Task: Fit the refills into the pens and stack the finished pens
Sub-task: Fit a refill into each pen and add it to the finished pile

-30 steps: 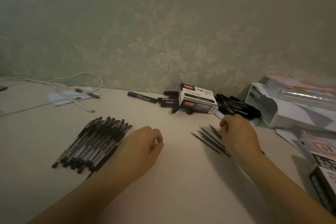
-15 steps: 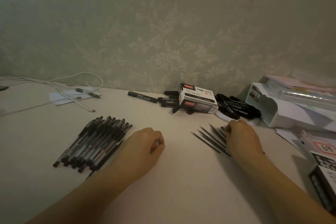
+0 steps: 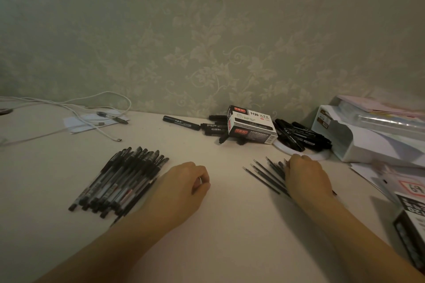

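Two bare hands rest low on the pale table [image 3: 230, 225]. At upper centre of the frame a marker box [image 3: 251, 124] lies among loose black markers [image 3: 299, 135], with a white organizer [image 3: 358, 142] at the right edge and a white cable [image 3: 69, 108] at upper left. The left hand [image 3: 181, 187], fingers loosely curled and holding nothing, lies just beside the stacked pens [image 3: 122, 179] at centre left. The right hand [image 3: 307, 178] covers the refills [image 3: 266, 173] right of centre; whether it pinches one I cannot tell. Since a second ago the right hand has slid down onto the refills. Open tabletop lies between the hands.
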`<state>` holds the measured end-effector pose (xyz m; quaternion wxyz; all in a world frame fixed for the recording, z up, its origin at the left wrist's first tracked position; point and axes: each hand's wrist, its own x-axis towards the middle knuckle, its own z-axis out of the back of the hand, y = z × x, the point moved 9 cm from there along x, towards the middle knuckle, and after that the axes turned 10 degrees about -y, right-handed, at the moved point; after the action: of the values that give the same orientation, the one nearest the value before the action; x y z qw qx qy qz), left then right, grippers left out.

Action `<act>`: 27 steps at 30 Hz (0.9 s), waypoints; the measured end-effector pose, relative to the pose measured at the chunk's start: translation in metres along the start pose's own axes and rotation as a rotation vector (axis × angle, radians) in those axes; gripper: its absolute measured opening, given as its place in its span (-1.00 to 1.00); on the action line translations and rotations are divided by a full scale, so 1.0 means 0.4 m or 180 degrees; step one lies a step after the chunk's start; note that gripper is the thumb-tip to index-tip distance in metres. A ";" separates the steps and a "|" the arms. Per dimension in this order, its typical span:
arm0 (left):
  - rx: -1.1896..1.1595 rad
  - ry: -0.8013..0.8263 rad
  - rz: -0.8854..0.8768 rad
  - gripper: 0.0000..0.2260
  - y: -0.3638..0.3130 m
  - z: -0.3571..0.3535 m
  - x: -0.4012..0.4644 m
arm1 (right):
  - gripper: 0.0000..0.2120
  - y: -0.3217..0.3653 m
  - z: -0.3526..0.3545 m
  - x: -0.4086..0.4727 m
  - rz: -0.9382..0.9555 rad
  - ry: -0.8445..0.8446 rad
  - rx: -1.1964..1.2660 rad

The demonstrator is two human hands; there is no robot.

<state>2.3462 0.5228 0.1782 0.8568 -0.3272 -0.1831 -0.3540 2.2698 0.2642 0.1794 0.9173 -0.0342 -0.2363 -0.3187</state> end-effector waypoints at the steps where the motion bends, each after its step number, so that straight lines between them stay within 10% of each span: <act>1: 0.0009 0.0005 -0.0008 -0.93 0.000 -0.001 0.000 | -0.90 0.004 0.002 -0.001 0.0021 0.0020 -0.0054; 15: -0.0037 -0.0006 0.0031 -0.95 0.000 0.001 0.000 | -0.82 0.027 0.044 0.000 0.0092 -0.0077 0.0148; 19: -0.0263 -0.0142 0.0098 -0.96 -0.006 0.012 0.005 | -0.80 0.076 0.133 0.004 0.0096 -0.0635 0.1545; 27: -0.1337 0.0093 0.0310 -0.64 -0.049 -0.002 -0.005 | -0.77 0.228 0.005 -0.102 -0.0763 0.1178 0.4644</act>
<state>2.3308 0.5127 0.1847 0.7885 -0.5019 -0.0768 -0.3472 2.2958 0.3603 0.1706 0.6911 0.6606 -0.2315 -0.1797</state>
